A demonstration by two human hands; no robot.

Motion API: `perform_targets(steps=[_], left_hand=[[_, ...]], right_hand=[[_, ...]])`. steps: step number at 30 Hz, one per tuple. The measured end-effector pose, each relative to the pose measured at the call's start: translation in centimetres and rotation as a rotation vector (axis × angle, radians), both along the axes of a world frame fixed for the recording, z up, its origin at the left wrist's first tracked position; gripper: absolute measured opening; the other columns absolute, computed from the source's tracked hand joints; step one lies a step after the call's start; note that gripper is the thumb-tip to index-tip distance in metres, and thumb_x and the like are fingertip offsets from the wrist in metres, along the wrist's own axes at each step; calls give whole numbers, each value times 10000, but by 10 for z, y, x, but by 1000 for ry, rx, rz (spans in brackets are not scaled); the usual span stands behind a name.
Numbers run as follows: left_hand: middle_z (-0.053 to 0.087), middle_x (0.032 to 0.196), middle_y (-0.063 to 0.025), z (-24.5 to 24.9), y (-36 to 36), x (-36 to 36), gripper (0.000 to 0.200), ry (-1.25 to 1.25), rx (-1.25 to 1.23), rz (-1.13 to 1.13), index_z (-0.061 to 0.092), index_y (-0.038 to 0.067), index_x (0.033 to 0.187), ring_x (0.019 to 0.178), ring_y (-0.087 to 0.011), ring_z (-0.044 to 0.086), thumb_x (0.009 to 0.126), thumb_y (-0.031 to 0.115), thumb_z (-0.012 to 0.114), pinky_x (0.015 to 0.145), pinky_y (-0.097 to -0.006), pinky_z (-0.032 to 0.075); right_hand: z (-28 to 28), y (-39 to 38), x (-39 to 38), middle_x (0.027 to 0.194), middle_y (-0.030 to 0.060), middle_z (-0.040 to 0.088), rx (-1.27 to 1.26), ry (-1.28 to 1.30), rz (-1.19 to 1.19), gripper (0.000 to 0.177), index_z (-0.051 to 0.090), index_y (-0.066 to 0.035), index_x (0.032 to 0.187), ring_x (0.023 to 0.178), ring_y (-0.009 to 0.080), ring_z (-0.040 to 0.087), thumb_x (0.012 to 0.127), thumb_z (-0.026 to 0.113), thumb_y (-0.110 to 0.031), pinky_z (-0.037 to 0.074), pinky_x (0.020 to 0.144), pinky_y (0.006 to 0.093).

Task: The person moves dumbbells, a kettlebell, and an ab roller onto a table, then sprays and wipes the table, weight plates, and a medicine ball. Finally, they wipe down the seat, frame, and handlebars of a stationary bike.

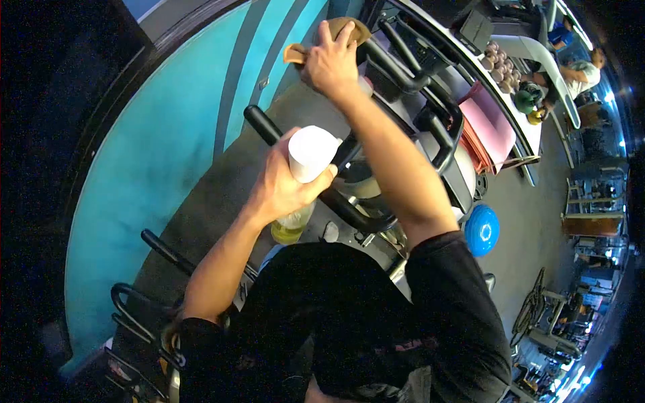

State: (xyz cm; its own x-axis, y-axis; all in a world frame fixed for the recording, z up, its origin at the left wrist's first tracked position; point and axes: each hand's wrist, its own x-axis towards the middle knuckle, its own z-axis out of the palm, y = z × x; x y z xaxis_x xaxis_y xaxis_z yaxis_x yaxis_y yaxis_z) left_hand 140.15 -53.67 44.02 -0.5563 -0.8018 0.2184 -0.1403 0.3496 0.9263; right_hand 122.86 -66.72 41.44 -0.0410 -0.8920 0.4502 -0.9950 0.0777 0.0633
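My left hand is wrapped round a bottle with a white top; yellowish liquid shows in its clear lower part, below my fist. Farther forward, my right hand presses a brown cloth with its fingers spread over it. An orange-tan edge of the cloth sticks out to the left. Whatever lies under the cloth is hidden, beside the black handles of an exercise machine. A black handlebar curves below and right of the bottle, and another grip is just left of it.
A teal wall with dark stripes runs along the left. More black handlebars stand lower left. At right are pink mats, several dumbbells, a blue half-ball, and a person in a light shirt.
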Motion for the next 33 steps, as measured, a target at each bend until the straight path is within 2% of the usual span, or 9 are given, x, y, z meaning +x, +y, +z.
perform_targets(steps=[7, 10, 12, 17, 21, 23, 26, 30, 33], left_hand=[[620, 865, -121, -2, -1, 3, 290, -36, -146, 66, 590, 12, 936, 807, -256, 630, 713, 146, 717, 728, -350, 493], [630, 918, -110, 11, -7, 1, 371, -18, -157, 99, 608, 11, 1001, 842, -223, 613, 722, 209, 752, 753, -323, 491], [629, 898, -117, 28, -12, -2, 452, -54, -303, 119, 599, 4, 971, 827, -224, 613, 672, 269, 812, 756, -332, 492], [660, 844, -95, 99, -43, 12, 458, 157, -395, 109, 624, 27, 937, 759, -203, 640, 655, 323, 831, 672, -318, 510], [670, 822, -118, 170, -105, 11, 440, 165, -720, 173, 618, 1, 951, 701, -187, 661, 713, 338, 770, 636, -329, 544], [663, 823, -100, 175, -122, 7, 401, 28, -829, 90, 613, 4, 951, 747, -170, 652, 703, 266, 790, 686, -325, 536], [670, 875, -63, 108, -181, -6, 410, -99, -898, 112, 624, 58, 959, 766, -165, 642, 676, 278, 822, 698, -291, 513], [618, 1010, -91, 16, -203, -12, 459, -105, -835, -138, 592, 55, 1030, 953, -216, 607, 646, 174, 813, 837, -324, 487], [612, 1004, -109, -18, -197, -13, 459, -156, -674, -243, 582, 37, 1042, 953, -252, 611, 647, 139, 794, 837, -348, 484]], right_hand=[[-12, 56, -3, 1425, 129, 277, -91, 66, 214, 254, 677, -181, 991, 1181, 517, 346, 750, 605, -213, 483, 787, 513], [-29, 88, -8, 1503, 122, 167, -16, 180, 172, 289, 656, -198, 1056, 1197, 482, 348, 786, 553, -194, 442, 851, 509], [-34, 111, -15, 1507, 129, 156, -15, -3, 210, 320, 644, -183, 1096, 1198, 476, 350, 799, 527, -177, 420, 885, 506], [-52, 107, -26, 1287, 329, 351, -17, -180, 95, 823, 322, -238, 1416, 1025, 508, 464, 677, 675, -159, 493, 771, 491], [-10, 54, -16, 995, 192, 530, -17, -216, -85, 696, 199, 13, 1402, 809, 351, 608, 817, 549, -128, 512, 705, 443], [-20, 65, -13, 988, 190, 531, -64, -260, -93, 616, 249, 13, 1389, 809, 334, 604, 833, 483, -115, 521, 694, 406], [-39, 113, -7, 985, 184, 533, -62, -239, -171, 617, 297, 41, 1354, 856, 337, 588, 813, 517, -160, 496, 724, 436], [-42, 146, -6, 980, 175, 541, 85, -455, -297, 659, 332, 37, 1325, 913, 341, 569, 784, 579, -247, 450, 763, 467], [-37, 109, -7, 981, 163, 551, -30, -381, -294, 456, 416, 25, 1236, 930, 332, 571, 833, 485, -178, 469, 758, 447]])
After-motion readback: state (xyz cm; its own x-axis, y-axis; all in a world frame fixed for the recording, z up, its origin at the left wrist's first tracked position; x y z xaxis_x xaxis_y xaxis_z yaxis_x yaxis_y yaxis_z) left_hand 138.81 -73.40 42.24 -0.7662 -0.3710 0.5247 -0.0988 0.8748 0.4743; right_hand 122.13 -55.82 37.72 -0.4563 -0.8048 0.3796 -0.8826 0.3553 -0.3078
